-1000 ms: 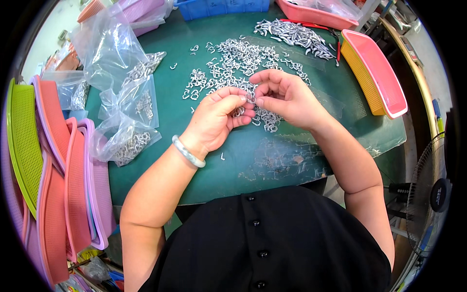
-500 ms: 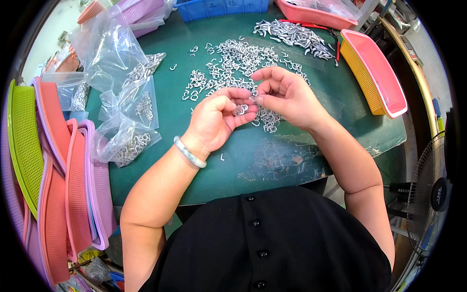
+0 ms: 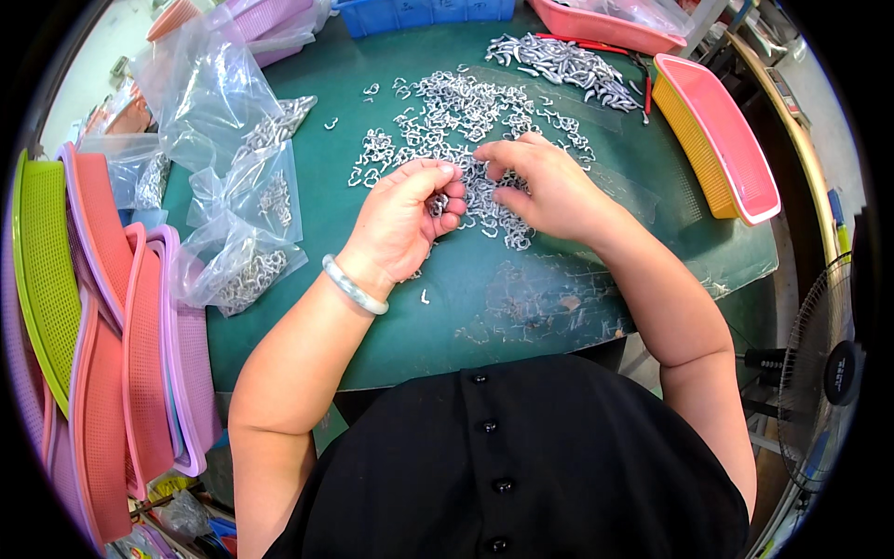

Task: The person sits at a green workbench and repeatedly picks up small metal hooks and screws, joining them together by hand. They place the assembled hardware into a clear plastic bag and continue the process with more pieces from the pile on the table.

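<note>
While both hands meet over the middle of the green worktop, the left hand is curled, its fingers folded over a few small silvery metal hooks that it grips, and the right hand lies just beside it, its fingertips pinched together on hooks at the near edge of the loose heap of hooks; whether it has lifted any I cannot tell. That heap spreads from the hands toward the far edge of the worktop, and a second, denser pile of longer metal pieces lies near the far right corner. A single stray hook lies apart, toward the near edge. On the left wrist sits a pale bangle. Along the left edge lie several clear plastic bags, some with hooks inside. A pink and yellow basket stands along the right edge, a blue crate at the far edge, and a stack of green, pink and purple baskets leans off the left side
</note>
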Tool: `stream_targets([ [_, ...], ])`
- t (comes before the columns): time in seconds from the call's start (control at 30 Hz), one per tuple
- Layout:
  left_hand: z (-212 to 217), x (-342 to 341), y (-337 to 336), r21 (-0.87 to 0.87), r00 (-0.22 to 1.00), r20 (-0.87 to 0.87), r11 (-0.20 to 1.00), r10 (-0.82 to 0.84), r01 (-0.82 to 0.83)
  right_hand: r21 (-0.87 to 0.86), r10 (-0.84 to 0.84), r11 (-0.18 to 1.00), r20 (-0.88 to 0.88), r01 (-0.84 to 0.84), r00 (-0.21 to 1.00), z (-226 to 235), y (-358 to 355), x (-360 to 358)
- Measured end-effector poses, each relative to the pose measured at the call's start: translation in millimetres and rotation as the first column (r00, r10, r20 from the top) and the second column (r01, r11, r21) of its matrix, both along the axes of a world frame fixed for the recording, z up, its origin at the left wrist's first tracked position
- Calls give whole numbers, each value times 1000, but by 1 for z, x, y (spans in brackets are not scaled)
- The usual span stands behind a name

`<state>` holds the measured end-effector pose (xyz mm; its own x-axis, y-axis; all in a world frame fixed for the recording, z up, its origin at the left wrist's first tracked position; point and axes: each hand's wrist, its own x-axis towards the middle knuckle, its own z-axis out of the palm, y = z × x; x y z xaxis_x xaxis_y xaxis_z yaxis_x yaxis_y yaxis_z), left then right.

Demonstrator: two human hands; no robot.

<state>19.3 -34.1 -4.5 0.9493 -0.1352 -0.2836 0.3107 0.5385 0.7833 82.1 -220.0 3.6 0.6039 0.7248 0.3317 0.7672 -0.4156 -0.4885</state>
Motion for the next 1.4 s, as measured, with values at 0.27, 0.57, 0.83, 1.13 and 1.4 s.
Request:
stream_targets([
  [0.27,2,-2,-2,115,1000,-3,993,-2,2,92,-1,996,-152,15,988,-1,1,1],
  [0.57,4,-4,-6,205,996,38,976,-78,68,315,90,932,-683,181,724,10,3,0],
  [0.83,3,-3,-9,404,986,147,914,-75,10,287,70,953,-506,92,859,6,3,-2],
  [1.13,7,-4,-7,480,994,80,877,-76,28,60,53,997,-55,-50,997,3,4,-4],
  [1.4,8,-5,-4,257,992,42,961,-120,105,319,99,948,-304,3,948,9,3,-6],
])
